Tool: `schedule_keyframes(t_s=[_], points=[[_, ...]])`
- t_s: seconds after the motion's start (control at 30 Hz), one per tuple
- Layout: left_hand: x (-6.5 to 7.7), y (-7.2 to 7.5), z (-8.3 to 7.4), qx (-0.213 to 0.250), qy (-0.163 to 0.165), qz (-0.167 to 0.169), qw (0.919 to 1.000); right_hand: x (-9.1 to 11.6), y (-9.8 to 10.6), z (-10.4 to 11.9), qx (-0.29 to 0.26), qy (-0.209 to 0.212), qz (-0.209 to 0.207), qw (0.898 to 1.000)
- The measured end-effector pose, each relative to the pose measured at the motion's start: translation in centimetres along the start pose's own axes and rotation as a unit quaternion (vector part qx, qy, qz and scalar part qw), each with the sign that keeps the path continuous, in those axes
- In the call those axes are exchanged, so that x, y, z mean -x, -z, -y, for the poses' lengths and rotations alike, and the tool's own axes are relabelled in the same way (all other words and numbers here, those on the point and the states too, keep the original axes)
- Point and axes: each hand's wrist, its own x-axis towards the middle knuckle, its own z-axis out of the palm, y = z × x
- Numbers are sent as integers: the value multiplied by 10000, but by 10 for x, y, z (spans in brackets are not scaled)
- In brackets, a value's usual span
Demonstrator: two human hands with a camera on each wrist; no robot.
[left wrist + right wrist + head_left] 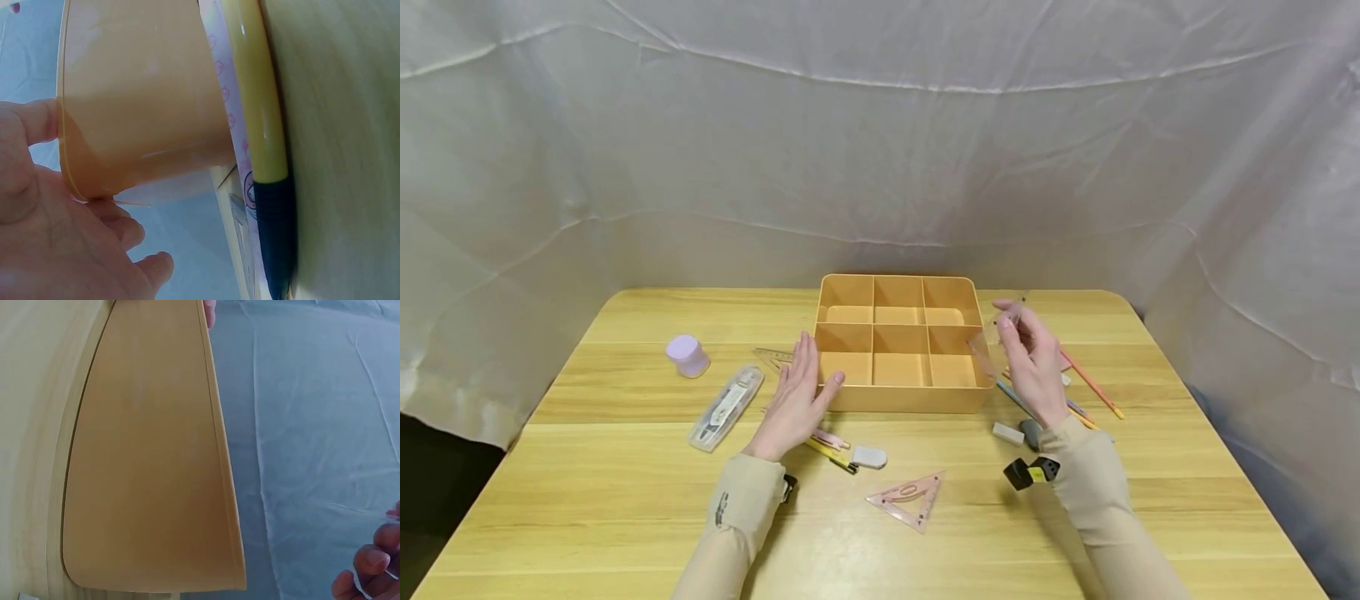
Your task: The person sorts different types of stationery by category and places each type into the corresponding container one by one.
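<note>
An orange organizer box [910, 400] with several compartments stands toward the back of the table. My left hand [797, 404] rests against its left front corner, fingers extended along the side and thumb [42, 120] at the front rim. Beside the box's right side, my right hand [1033, 358] pinches a transparent plastic drawing piece [982, 353], seemingly a ruler or set square. Its lower end overlaps the box's right front corner in the head view. Only the right fingertips [375, 557] show at the edge of the right wrist view.
Nearer me lie a pink set square [923, 492], a white eraser [869, 457] and a yellow pen [831, 455]. To the left are a clear pencil case [727, 408], a lilac container [687, 356] and another set square [771, 358]. Pencils [1093, 385] and an eraser [1008, 433] lie right.
</note>
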Motion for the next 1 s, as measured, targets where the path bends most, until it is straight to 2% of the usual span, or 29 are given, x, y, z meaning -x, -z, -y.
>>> schedule_keyframes(t_s=[0.17,0.43,0.57,0.77,1.0], points=[[0,0,0,2,1,11,10000,-1,1,19,-50,-509,130,9986],[-1,-1,0,-9,-1,-26,10000,1,5,-22,383,-1075,354,9928],[-1,0,0,-33,-7,-37,10000,1,8,-32,612,-1357,595,9871],[-1,0,0,-53,-10,-1,10000,-2,10,-38,854,-1474,1048,9798],[-1,1,0,-39,-1,36,10000,-3,11,-43,972,-1488,1373,9745]])
